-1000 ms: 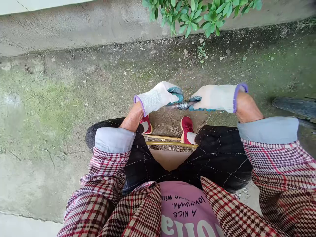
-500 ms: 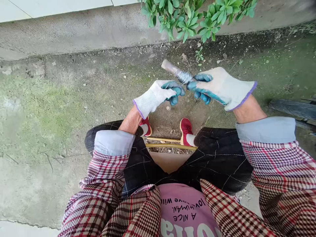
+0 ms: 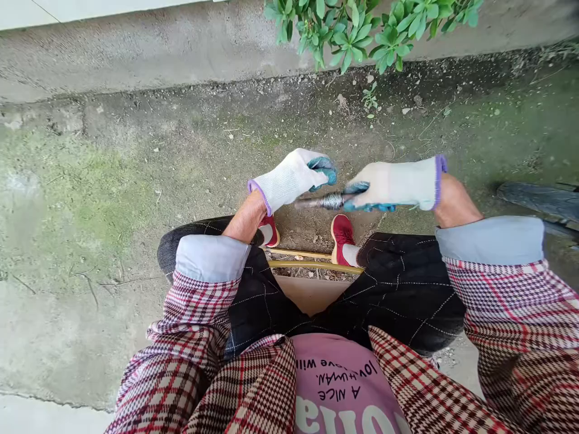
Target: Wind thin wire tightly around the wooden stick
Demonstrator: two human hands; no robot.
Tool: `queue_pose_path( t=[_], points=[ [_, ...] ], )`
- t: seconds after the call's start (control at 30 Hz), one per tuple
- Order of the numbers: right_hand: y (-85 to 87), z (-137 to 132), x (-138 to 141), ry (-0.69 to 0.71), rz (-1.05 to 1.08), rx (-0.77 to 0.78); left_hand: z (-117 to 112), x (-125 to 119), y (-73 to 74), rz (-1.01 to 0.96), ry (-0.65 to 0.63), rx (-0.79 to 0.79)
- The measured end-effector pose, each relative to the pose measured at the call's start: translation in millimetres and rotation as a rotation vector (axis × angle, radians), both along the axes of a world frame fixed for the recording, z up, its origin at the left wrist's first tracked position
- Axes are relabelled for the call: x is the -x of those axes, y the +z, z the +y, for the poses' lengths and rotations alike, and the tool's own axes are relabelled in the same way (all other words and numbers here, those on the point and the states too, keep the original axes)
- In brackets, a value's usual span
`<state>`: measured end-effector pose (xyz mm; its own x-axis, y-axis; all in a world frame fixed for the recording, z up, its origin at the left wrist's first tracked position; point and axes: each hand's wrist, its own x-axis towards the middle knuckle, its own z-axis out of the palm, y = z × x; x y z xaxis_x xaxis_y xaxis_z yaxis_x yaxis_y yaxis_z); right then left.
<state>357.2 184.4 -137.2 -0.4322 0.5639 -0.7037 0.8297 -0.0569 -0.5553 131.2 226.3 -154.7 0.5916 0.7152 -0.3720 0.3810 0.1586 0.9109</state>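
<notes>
My right hand [image 3: 389,185], in a white knit glove with a blue coated palm, is closed around one end of a short stick wound with thin silvery wire [image 3: 332,201]. The stick lies nearly level, and its bare end points left beneath my left hand [image 3: 301,176]. That hand wears a matching glove and has its fingers curled together just above the stick. Whatever its fingers pinch, if anything, is too small or hidden to make out. Both hands are in front of my knees, above the ground.
A leafy green shrub [image 3: 353,30] hangs by the concrete wall [image 3: 158,51] ahead. Mossy, gritty ground [image 3: 113,175] spreads below. Between my red shoes [image 3: 342,235] and the seat run yellowish bars [image 3: 314,266]. A dark tyre-like object [image 3: 538,199] lies at the right.
My right hand has come down towards me, and the stick has swung from slanting up-left to nearly level. My left hand has stayed close by, its wrist now more bent.
</notes>
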Motion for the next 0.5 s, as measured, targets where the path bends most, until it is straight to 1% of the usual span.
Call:
queue_pose_path(
  t=[0.07,0.1,0.17,0.23,0.27,0.33,0.4,0.43,0.47,0.5],
  points=[
    [-6.8,5,1,0.002,-0.171,-0.150,-1,-1,-4.0,0.030,-0.034,0.000],
    [-7.2,8,-1,-0.031,-0.224,-0.213,-1,-2,-4.5,0.032,-0.029,0.011],
    [-1.6,12,-3,-0.195,-0.237,-0.305,-1,-5,-2.0,0.023,0.018,0.048],
    [9.3,11,-4,-0.365,-0.191,-0.342,-1,-7,4.1,-0.006,0.058,0.080],
    [15.3,10,-3,-0.439,-0.140,-0.338,-1,-7,7.6,-0.025,0.067,0.086],
    [25.6,4,1,-0.606,0.056,-0.278,-1,-6,13.2,-0.070,0.055,0.080],
    [32.9,-2,3,-0.789,0.356,-0.191,-1,-3,14.5,-0.117,0.029,0.074],
    [35.8,-5,3,-0.857,0.501,-0.145,-1,-2,13.1,-0.134,0.024,0.081],
    [38.2,-7,1,-0.881,0.608,-0.098,-1,-1,10.6,-0.146,0.022,0.095],
    [40.4,-8,-2,-0.858,0.664,-0.053,-1,-1,7.5,-0.150,0.023,0.107]
  ],
)
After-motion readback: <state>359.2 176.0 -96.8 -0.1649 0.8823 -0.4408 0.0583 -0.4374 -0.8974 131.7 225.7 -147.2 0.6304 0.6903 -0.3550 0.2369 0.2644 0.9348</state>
